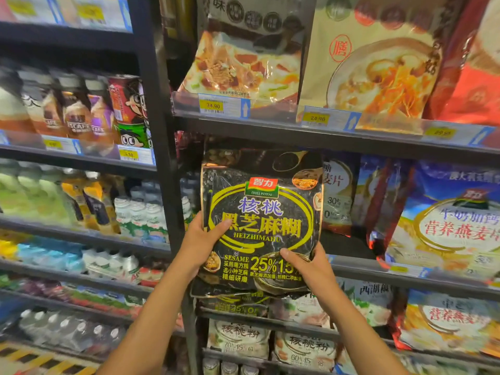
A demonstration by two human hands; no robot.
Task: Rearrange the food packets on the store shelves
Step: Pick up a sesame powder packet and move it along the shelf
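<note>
The black sesame packet (261,220) is held upright in front of the shelves, gripped from both sides. The left hand (201,239) is curled round its left edge: the thumb is laid across the front, just below the yellow lettering, and the other fingers are hidden behind the bag. The right hand (305,269) is clamped on the lower right corner, thumb pressed on the front beside the percentage figures, the remaining fingers tucked behind. Most of the packet stands above both thumbs; its bottom edge hangs below them, over a second dark packet (238,304). Right of the right-hand fingers a shelf rail (359,269) is seen, and beyond it a blue oat packet (454,228). Left of the left-hand fingers, bottled drinks (138,215) are ranged, blurred.
</note>
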